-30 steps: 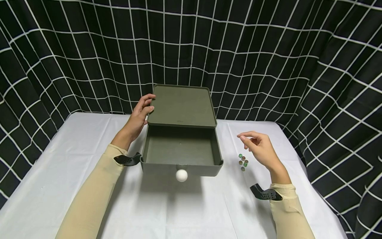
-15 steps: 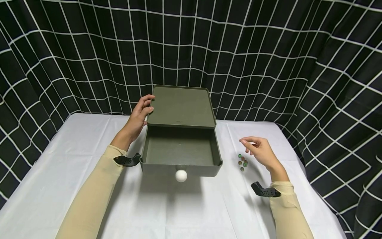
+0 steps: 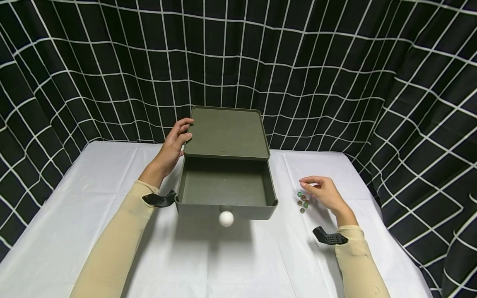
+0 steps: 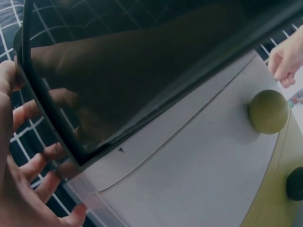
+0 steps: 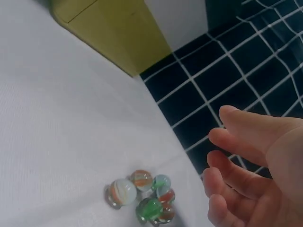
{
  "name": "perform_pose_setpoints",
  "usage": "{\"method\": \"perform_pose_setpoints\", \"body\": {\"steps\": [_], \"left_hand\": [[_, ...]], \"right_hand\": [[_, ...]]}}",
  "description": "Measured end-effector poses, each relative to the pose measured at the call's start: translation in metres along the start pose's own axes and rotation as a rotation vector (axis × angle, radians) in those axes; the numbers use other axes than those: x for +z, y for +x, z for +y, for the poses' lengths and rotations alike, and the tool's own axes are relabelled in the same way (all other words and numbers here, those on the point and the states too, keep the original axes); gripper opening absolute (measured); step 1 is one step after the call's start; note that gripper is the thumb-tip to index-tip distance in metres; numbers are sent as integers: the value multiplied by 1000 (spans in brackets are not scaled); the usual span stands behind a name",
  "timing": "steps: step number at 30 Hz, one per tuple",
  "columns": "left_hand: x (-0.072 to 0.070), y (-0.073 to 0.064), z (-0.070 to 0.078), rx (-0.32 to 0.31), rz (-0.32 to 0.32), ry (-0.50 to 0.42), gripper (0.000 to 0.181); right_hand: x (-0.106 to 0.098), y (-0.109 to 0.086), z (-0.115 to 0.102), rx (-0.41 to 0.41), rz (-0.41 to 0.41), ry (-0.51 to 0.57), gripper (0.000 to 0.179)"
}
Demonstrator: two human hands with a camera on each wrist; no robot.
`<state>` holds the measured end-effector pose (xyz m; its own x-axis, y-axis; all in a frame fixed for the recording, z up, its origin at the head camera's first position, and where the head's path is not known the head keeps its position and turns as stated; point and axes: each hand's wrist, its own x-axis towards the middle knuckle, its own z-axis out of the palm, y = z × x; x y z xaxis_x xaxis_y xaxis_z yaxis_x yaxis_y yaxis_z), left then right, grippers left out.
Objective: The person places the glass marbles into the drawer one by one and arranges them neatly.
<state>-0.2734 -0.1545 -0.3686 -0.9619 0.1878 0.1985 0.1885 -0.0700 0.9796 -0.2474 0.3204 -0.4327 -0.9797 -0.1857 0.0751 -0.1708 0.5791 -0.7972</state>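
A grey-green box (image 3: 227,132) stands at the centre with its drawer (image 3: 225,186) pulled out toward me, a white round knob (image 3: 226,218) on its front. My left hand (image 3: 169,149) rests against the box's left side, thumb and index fingertips at the top rim. In the left wrist view its fingers (image 4: 47,184) are spread along that side. Several glass marbles (image 3: 302,202) lie in a cluster on the table to the right. Just over their far end hovers my right hand (image 3: 323,191), fingers loosely bent. The right wrist view shows nothing between its fingers, the marbles (image 5: 148,208) beside them.
White cloth covers the table (image 3: 246,265). A black curtain with a white grid (image 3: 298,62) hangs behind and along both sides. The drawer's inside shows no objects. Black wrist bands (image 3: 159,199) sit on both sleeved arms.
My right hand has lowered and come a little toward me, closer to the marbles, with thumb and index fingertips drawing nearer each other. Left hand, box and marbles have stayed put.
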Motion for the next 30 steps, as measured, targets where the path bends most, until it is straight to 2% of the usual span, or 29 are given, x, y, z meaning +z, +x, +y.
{"method": "perform_pose_setpoints", "body": {"steps": [7, 14, 17, 24, 26, 30], "left_hand": [[1, 0, 0, 2, 0, -8, 46], [0, -1, 0, 4, 0, 4, 45], [0, -1, 0, 8, -2, -3, 45], [1, 0, 2, 0, 2, -1, 47], [1, 0, 2, -5, 2, 3, 47], [0, 0, 1, -12, 3, 15, 48]], "right_hand": [[0, -7, -16, 42, -23, -11, 33], [4, 0, 14, 33, -45, -48, 33], [6, 1, 20, 24, -49, -60, 33], [10, 2, 24, 18, -33, -100, 30], [10, -1, 15, 14, -35, -94, 30], [13, -1, 16, 18, -31, -95, 30]]}}
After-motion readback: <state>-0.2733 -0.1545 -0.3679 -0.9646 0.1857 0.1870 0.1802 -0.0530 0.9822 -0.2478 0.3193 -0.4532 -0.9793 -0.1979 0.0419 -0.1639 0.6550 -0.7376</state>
